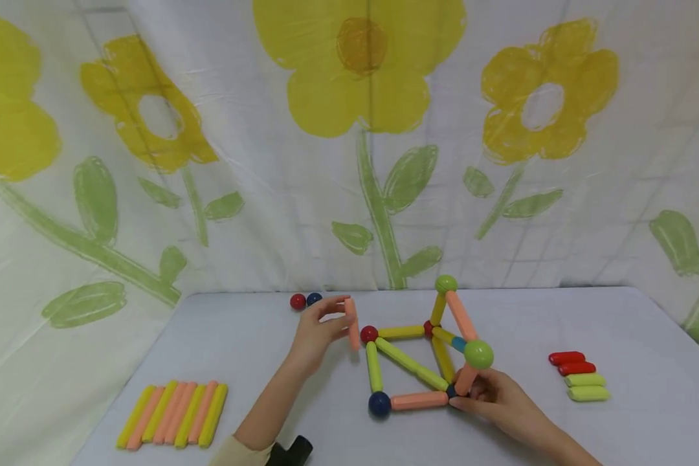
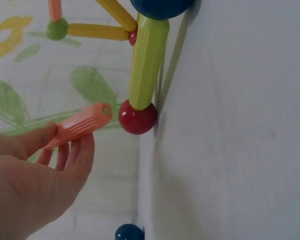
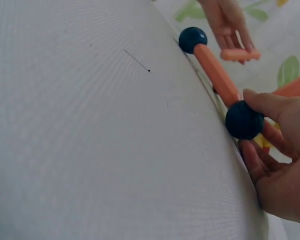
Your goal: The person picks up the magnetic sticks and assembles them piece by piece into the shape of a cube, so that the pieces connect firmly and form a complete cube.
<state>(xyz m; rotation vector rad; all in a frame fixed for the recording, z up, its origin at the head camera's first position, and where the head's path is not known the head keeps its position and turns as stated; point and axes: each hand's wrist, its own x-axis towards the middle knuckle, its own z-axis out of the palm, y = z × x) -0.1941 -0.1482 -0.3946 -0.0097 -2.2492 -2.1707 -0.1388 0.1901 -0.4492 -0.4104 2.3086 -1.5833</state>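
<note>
Head view: table is bearing a stick-and-ball frame; left hand is pinching a pink stick just beside the frame's red ball; right hand is gripping a blue ball; stick-adding is apparently proceeding, probably calling next for touching stick end to red ball

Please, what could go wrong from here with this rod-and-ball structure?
The salmon-pink ridged rod in the left hand might bump the nearby glossy red ball, shifting the structure.
If the right hand releases the glossy dark-blue ball, the glossy light-green ball raised above it could perhaps sag.
</note>
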